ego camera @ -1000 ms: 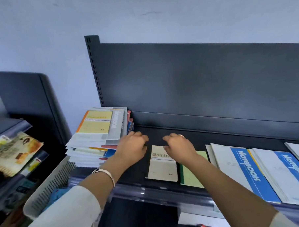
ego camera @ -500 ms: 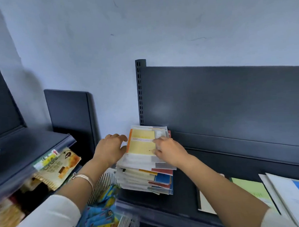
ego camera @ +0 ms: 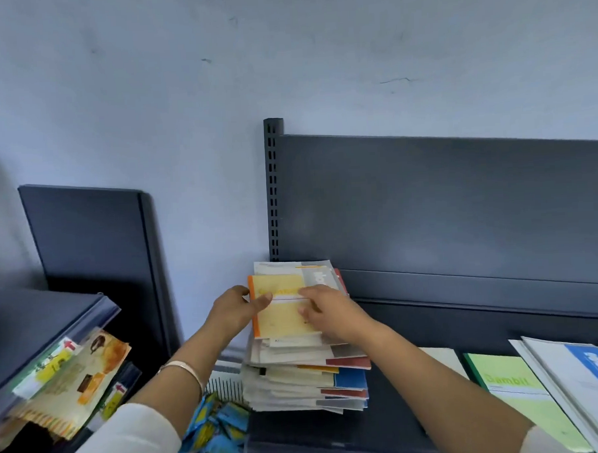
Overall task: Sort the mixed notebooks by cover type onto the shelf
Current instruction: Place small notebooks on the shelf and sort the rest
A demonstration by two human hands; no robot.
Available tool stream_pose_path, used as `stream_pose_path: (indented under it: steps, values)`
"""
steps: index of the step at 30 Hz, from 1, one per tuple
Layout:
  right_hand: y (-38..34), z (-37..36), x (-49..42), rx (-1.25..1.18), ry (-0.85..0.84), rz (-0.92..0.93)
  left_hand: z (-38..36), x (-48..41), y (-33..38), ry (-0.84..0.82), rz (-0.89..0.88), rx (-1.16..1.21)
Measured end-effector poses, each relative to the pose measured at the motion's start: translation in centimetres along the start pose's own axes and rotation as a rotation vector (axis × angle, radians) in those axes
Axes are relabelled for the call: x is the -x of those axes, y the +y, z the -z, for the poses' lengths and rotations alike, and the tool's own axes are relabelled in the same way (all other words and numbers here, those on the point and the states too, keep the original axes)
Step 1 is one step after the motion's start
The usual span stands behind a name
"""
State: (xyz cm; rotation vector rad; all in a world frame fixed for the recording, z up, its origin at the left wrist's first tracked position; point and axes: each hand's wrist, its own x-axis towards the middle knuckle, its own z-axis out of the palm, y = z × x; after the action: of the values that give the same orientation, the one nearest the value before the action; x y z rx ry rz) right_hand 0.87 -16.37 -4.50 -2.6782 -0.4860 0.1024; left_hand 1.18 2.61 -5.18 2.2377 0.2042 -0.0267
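Left hand (ego camera: 234,311) pinches the orange-spined edge of a yellow notebook (ego camera: 281,312), thumb laid on the cover and the other fingers curled round the edge; right hand (ego camera: 332,310) lies on the same cover from the other side, fingers stretched flat on the paper and pointing toward the left thumb; whether its thumb goes under the cover I cannot tell. Directly beneath both hands sits the stack of mixed notebooks (ego camera: 307,376), uneven, with red, blue and grey edges jutting out toward the right forearm; the yellow notebook is the topmost of it. Under the stack and running off to the right of the right hand is the dark shelf (ego camera: 484,338), its back panel (ego camera: 444,213) rising beyond the fingertips. Past the right forearm, flat on the shelf, lie a beige notebook (ego camera: 440,357), then a green notebook (ego camera: 513,388) just beside it, then white notebooks with blue bands (ego camera: 585,378) overlapping each other at the frame edge. Below the left wrist, which wears a pale bangle (ego camera: 184,368), stands a white slatted basket (ego camera: 225,383) touching the stack's foot; blue and yellow packets (ego camera: 214,432) lie near it; well to the left of the left arm, a second shelf (ego camera: 48,326) holds yellow printed packets (ego camera: 68,383).
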Motion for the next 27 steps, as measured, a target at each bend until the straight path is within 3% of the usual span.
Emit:
stream_pose_path:
  steps: [2, 4, 10, 16, 21, 27]
  values:
    - [1.4, 0.0, -0.4, 0.093, 0.124, -0.160, -0.6, -0.2, 0.3, -0.030, 0.030, 0.047]
    - [2.6, 0.1, -0.7, 0.079, 0.128, -0.324, -1.1, -0.4, 0.4, -0.052, 0.050, 0.049]
    - [3.7, 0.1, -1.2, -0.434, 0.100, -0.519, -2.0, -1.4, -0.5, -0.013, 0.108, 0.126]
    - [2.8, 0.3, -0.6, -0.149, 0.267, -0.429, -1.8, 0.0, 1.1, 0.192, -0.069, -0.195]
    - [2.8, 2.1, 1.3, -0.251, 0.399, -0.308, -2.2, 2.2, 5.5, 0.081, -0.307, 0.057]
    - [9.7, 6.7, 7.0, -0.382, 0.616, -0.393, -7.7, 4.4, 12.6, 0.065, -0.384, 0.230]
